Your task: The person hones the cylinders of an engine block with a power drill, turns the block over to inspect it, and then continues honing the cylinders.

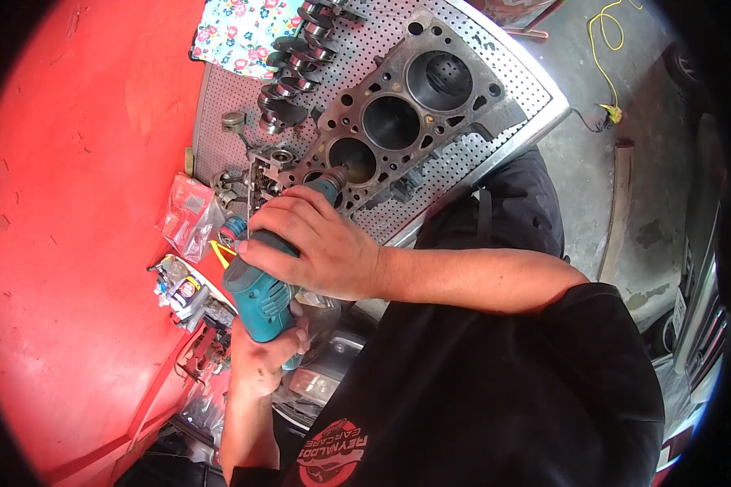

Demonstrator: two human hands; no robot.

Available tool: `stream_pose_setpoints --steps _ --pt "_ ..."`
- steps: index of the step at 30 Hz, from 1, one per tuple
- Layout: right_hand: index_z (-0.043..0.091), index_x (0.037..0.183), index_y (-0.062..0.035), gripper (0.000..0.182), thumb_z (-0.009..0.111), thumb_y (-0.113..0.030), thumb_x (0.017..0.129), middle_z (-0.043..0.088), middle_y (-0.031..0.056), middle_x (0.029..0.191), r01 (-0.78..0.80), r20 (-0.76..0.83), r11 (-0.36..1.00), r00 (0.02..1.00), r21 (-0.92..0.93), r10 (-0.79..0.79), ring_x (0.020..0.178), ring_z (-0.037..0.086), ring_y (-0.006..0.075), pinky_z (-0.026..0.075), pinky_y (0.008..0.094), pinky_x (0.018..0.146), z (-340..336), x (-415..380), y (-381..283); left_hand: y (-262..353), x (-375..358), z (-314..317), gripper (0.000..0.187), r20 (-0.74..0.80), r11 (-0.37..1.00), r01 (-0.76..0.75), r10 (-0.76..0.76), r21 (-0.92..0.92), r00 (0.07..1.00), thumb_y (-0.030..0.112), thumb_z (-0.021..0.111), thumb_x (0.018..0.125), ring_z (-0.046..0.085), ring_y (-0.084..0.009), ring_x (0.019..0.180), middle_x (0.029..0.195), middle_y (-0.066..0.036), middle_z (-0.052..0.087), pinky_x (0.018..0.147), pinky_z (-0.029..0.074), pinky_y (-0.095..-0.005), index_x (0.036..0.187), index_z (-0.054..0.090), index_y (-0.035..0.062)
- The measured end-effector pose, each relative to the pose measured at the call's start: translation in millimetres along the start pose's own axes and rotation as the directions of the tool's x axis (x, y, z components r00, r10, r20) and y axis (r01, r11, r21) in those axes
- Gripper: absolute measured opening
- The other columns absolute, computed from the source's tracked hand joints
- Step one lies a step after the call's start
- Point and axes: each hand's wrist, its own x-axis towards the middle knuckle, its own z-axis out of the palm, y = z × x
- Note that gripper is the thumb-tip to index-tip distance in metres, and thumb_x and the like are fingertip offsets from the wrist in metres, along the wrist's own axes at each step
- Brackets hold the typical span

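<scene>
A teal power drill [264, 302] is held in both hands. My left hand [261, 357] wraps round its handle from below. My right hand [321, 247] grips the top of the drill's body behind the chuck [330, 182]. The chuck points at a cylinder bore [353, 160] of a metal engine block [388, 87]; a thin shaft seems to reach into that bore, and what is on its end cannot be made out. Two larger-looking open bores lie farther up the block, and another beside the chuck is partly hidden by the drill.
The block lies on a perforated metal bench top [536, 89]. Alongside are a crankshaft [300, 61], a floral cloth [240, 32], a piston [234, 123] and a plastic packet [191, 215]. A red surface [81, 203] fills the left. A yellow cord [597, 32] lies on the floor.
</scene>
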Motion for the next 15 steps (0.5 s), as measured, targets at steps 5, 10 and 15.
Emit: stream_pose_setpoints --steps 5,10,15 --pt "0.053 0.136 -0.0145 0.056 0.069 -0.013 0.083 0.057 0.0122 0.122 -0.004 -0.002 1.0 1.0 0.002 0.004 0.111 0.062 0.0309 0.049 0.0509 0.103 -0.3 -0.8 2.2 2.4 1.5 4.7 0.034 -0.017 1.0 0.015 -0.015 0.012 1.0 -0.004 0.066 0.073 0.062 -0.0165 0.068 0.082 -0.009 0.065 0.062 0.051 -0.0304 0.107 0.063 -0.0038" --pt "0.054 0.134 -0.0145 0.054 0.068 -0.014 0.082 0.058 0.0121 0.123 -0.006 0.009 1.0 1.0 -0.027 0.006 0.111 0.063 0.0311 0.05 0.0507 0.102 -1.3 -2.8 3.4 1.0 3.3 4.9 0.033 -0.003 0.999 0.003 -0.003 0.037 1.0 -0.005 0.065 0.074 0.062 -0.0155 0.068 0.083 -0.008 0.065 0.063 0.051 -0.0296 0.107 0.064 -0.0038" --pt "0.055 0.133 -0.0145 0.052 0.068 -0.015 0.083 0.058 0.0122 0.124 -0.01 0.012 0.999 1.0 -0.054 0.011 0.112 0.064 0.0315 0.05 0.0502 0.102 -0.5 -2.8 3.1 2.3 4.0 6.7 0.031 -0.007 1.0 0.008 -0.008 0.025 1.0 -0.005 0.065 0.074 0.062 -0.0147 0.068 0.081 -0.007 0.066 0.064 0.05 -0.0288 0.105 0.065 -0.0033"
